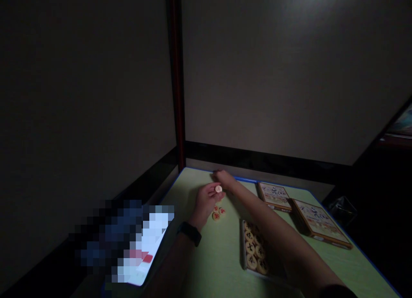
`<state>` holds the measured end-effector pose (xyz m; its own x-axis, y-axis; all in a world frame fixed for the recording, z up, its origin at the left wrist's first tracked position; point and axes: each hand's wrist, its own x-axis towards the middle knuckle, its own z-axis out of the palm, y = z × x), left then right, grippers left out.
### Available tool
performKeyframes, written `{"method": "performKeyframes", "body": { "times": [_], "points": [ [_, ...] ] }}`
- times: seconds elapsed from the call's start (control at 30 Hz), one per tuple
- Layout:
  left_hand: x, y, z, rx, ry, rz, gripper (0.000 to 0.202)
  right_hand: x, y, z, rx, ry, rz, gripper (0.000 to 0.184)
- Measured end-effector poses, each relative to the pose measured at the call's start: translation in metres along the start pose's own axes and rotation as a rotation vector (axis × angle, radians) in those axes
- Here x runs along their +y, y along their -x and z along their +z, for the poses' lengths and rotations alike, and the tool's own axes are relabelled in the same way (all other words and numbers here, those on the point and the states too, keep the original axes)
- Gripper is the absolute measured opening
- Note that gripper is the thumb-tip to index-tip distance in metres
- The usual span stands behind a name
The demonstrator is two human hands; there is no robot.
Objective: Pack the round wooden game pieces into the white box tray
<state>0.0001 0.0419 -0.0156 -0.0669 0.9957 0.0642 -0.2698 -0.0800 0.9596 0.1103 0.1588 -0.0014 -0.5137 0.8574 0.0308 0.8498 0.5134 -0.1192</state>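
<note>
My left hand [207, 200], a dark watch on its wrist, pinches a round wooden game piece [218, 189] over the green table [222, 263]. My right hand [224, 179] reaches past it to the table's far edge, palm down, fingers curled; what it touches is hidden. A few loose round pieces [218, 213] with red marks lie just below the left hand. Under my right forearm stands an open box [254, 251] with rows of round pieces bearing dark marks.
Two flat printed boxes [275, 196] [320, 223] lie at the right of the table. A lit tablet screen [144, 251] sits at the left front edge. Walls and a dark red post [177, 75] close in the far corner. The room is dim.
</note>
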Motion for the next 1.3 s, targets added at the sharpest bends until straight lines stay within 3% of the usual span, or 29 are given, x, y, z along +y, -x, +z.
{"method": "performKeyframes", "body": {
  "times": [0.17, 0.3, 0.43, 0.57, 0.67, 0.77, 0.87, 1.03, 1.17, 1.3],
  "points": [
    [-0.005, -0.001, 0.001, -0.012, -0.029, 0.006, 0.032, -0.002, 0.012, -0.008, 0.04, 0.006, -0.017, 0.024],
    [-0.008, -0.001, 0.002, -0.051, -0.092, 0.043, 0.032, 0.008, 0.044, -0.024, 0.122, -0.037, -0.026, 0.028],
    [-0.009, 0.004, 0.007, -0.09, -0.099, 0.02, 0.033, 0.026, 0.101, -0.045, 0.205, -0.091, 0.002, 0.035],
    [-0.013, 0.012, 0.015, -0.161, -0.096, 0.006, 0.032, 0.032, 0.178, -0.062, 0.281, -0.269, 0.014, 0.027],
    [-0.018, 0.019, 0.022, -0.222, -0.076, -0.029, 0.029, 0.024, 0.227, -0.062, 0.257, -0.283, 0.079, 0.026],
    [-0.023, 0.027, 0.029, -0.268, -0.187, -0.035, 0.022, 0.014, 0.255, -0.053, 0.221, -0.233, 0.113, 0.017],
    [-0.026, 0.038, 0.034, -0.288, -0.391, 0.07, 0.012, 0.009, 0.264, -0.04, 0.174, -0.23, 0.187, 0.013],
    [-0.023, 0.049, 0.037, -0.294, -0.646, 0.22, 0.011, 0.003, 0.263, -0.027, 0.096, -0.071, 0.286, 0.011],
    [-0.022, 0.048, 0.036, -0.29, -0.673, 0.23, 0.015, -0.005, 0.26, -0.021, 0.083, 0.073, 0.368, 0.017],
    [-0.025, 0.044, 0.035, -0.28, -0.64, 0.237, 0.018, -0.01, 0.257, -0.017, 0.029, 0.082, 0.42, 0.017]
  ]
}}
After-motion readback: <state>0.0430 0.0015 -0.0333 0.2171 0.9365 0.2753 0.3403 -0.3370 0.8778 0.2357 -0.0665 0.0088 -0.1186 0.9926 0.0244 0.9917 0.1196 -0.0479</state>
